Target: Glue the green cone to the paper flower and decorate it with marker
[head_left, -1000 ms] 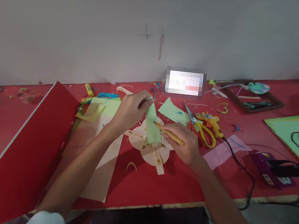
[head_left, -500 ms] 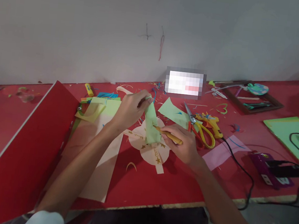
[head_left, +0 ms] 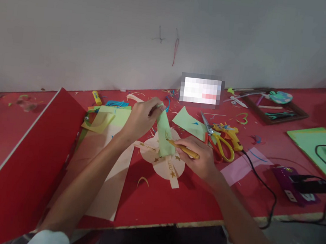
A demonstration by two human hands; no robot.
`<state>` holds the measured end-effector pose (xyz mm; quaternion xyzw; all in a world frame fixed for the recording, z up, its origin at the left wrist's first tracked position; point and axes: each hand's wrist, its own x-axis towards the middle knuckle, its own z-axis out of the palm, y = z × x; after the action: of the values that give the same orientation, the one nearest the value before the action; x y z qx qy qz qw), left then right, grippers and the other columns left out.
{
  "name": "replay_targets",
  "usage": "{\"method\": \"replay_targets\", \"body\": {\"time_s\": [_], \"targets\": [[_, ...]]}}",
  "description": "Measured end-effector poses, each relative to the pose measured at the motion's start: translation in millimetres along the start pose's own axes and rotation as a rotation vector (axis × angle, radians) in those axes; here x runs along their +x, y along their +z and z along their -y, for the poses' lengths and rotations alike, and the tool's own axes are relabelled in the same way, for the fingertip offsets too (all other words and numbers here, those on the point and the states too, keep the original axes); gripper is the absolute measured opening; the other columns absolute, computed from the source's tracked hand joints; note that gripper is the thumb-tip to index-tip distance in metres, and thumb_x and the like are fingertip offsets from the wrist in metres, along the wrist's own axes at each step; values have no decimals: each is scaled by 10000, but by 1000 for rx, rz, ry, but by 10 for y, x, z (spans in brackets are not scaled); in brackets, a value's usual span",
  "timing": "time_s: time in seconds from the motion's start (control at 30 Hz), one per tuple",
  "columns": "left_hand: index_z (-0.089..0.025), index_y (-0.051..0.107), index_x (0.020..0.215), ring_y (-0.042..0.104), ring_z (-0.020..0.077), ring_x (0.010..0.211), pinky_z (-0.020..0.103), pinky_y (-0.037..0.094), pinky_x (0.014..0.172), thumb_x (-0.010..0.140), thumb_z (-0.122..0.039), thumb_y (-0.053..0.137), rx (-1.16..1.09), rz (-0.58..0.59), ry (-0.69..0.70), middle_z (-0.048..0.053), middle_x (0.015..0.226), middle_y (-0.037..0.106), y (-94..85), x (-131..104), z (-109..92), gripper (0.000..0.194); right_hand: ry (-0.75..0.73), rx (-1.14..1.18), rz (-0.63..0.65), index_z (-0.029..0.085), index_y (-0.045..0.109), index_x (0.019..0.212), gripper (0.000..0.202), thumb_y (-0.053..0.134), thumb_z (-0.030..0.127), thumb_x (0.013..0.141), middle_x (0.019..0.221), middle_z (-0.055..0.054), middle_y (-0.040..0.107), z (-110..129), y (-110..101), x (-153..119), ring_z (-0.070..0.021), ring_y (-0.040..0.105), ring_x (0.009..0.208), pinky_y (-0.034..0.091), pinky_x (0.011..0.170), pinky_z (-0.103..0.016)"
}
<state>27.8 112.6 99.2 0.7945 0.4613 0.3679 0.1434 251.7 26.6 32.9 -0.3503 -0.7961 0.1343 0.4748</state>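
Pinched in my left hand is the upper end of a light green paper strip. My right hand is closed round a gold-brown pen, whose tip touches the strip at a small gold mark. Beneath the strip lies a cream, flower-shaped paper with gold stars and lettering. A cream paper tab sticks out from its lower edge, and another points left.
Scissors and a yellow glue gun lie right of my right hand. A red board stands at left beside cream sheets. Further right are a power strip, green paper and a brown frame.
The green strip and my left hand have shifted very slightly left. The pen tip has moved slightly down on the strip.
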Motion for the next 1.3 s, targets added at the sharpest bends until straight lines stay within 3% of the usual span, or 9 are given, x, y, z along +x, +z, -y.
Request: {"method": "replay_targets", "body": {"time_s": [0.93, 1.17, 1.3], "targets": [[-204, 552, 800, 361, 101, 554, 258, 310, 571, 990, -267, 545, 14, -15, 0, -55, 618, 448, 4, 8, 25, 200, 25, 23, 72, 243, 690, 1045, 96, 613, 229, 988, 900, -50, 754, 18, 3, -5, -168, 713, 790, 571, 733, -284], [-206, 537, 793, 340, 100, 549, 257, 302, 573, 984, -268, 545, 21, -21, 1, -59, 615, 433, 8, 7, 37, 201, 27, -12, 15, 235, 677, 979, 86, 603, 193, 968, 825, -34, 733, 27, -8, 15, -164, 683, 728, 551, 693, -284], [-206, 537, 785, 339, 101, 550, 260, 300, 574, 982, -266, 549, 20, -25, -4, -59, 609, 431, 15, 12, 42, 206, 25, 30, 76, 236, 679, 937, 89, 602, 211, 974, 813, -30, 731, 39, -5, 27, -155, 676, 715, 543, 678, -278]]}}
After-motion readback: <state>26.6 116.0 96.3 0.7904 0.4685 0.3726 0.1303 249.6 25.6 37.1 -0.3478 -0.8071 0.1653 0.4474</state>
